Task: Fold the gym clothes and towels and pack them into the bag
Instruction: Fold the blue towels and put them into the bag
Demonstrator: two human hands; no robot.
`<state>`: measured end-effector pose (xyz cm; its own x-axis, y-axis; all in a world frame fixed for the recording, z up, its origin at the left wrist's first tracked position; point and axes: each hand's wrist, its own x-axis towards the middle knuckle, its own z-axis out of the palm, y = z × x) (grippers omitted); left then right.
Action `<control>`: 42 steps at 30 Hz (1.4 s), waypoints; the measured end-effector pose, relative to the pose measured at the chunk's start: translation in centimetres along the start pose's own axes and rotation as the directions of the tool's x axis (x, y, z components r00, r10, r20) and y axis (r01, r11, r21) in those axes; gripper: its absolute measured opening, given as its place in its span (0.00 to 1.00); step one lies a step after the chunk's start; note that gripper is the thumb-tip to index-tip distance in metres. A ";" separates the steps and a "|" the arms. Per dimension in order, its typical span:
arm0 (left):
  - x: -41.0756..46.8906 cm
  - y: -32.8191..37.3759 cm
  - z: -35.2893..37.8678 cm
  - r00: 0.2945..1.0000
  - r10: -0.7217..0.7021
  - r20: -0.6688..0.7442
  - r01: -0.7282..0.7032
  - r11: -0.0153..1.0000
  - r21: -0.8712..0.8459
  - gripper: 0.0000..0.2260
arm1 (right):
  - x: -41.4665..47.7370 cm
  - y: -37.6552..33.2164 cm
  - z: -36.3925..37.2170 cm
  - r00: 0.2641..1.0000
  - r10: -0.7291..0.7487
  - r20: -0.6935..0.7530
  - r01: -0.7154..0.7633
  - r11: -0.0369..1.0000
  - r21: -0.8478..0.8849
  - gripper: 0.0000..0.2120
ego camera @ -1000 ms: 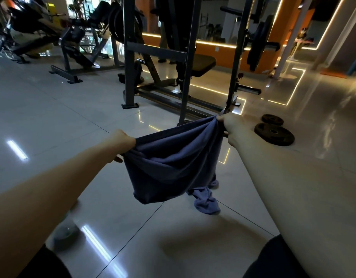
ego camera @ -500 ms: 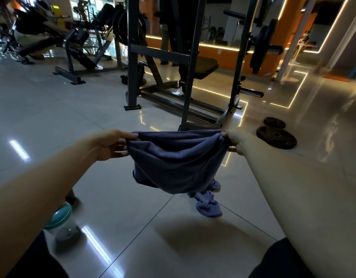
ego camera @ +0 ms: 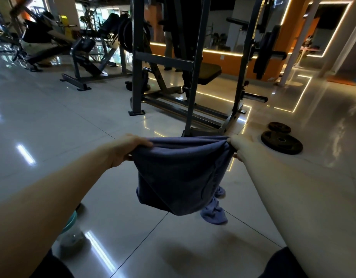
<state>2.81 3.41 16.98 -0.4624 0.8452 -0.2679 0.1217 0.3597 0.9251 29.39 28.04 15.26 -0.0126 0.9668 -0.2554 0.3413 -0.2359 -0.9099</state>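
Blue towel (ego camera: pixel 177 177) is being levelled, right corner being lowered from earlier; top corners are being pinched by left grip (ego camera: pixel 129 151) and right grip (ego camera: pixel 240 147), readying a fold.

The towel (ego camera: pixel 179 173) hangs between the left hand (ego camera: pixel 127 149) and right hand (ego camera: pixel 240 146), before the rack (ego camera: pixel 191 77), with weight plates (ego camera: pixel 281 141) right and a bottle (ego camera: pixel 69 233) lower left.
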 end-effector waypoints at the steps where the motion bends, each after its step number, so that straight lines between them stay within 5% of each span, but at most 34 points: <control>1: 0.2 -0.4 0.0 0.998 0.015 -0.064 -0.011 0.998 0.064 0.11 | 0.1 0.0 0.0 1.000 0.007 0.005 -0.007 1.000 -0.014 0.18; 6: 0.6 -1.1 -0.8 0.905 0.330 -0.269 -0.226 0.908 0.354 0.06 | -1.4 0.1 -0.4 0.994 -0.004 0.108 0.012 0.997 -0.080 0.10; 9: 0.2 -0.8 -0.6 0.873 0.449 -0.189 -0.325 0.827 0.460 0.05 | -1.5 0.5 -0.7 0.990 -0.005 0.141 0.020 0.994 -0.109 0.11; 16: 0.6 -1.1 -1.4 0.967 0.038 -0.252 0.029 0.966 0.258 0.04 | -0.6 0.3 -0.9 0.988 -0.034 0.149 0.047 0.996 -0.081 0.17; 20: 0.4 -1.1 -2.4 0.961 -0.022 -0.275 0.103 0.954 0.282 0.03 | -2.5 -0.1 -0.8 0.926 -0.101 0.365 0.155 0.980 -0.122 0.12; 26: -0.3 -1.3 -3.1 0.967 -0.231 -0.107 0.239 0.969 0.064 0.08 | -2.1 -0.2 -0.5 0.981 -0.098 0.168 0.135 0.966 -0.219 0.11; 30: -0.3 -1.8 -3.2 0.964 -0.267 -0.023 0.268 0.959 0.092 0.08 | -2.0 -0.4 -0.4 0.985 -0.095 0.145 0.124 0.969 -0.213 0.13; 36: -0.7 -2.2 -2.7 0.967 -0.250 -0.048 0.235 0.799 0.554 0.07 | -2.5 0.0 -0.9 0.930 -0.266 0.255 0.299 0.949 -0.100 0.09; 42: 0.3 -4.0 -4.6 0.959 -0.237 -0.155 0.277 0.899 0.339 0.07 | -2.7 -0.1 -2.5 0.849 -0.275 0.452 0.282 0.958 0.053 0.13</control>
<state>-1.84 0.44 14.43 -0.6084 0.6644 -0.4341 0.2793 0.6912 0.6665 31.77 25.72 16.82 -0.5294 0.8406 -0.1147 0.2739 0.0414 -0.9609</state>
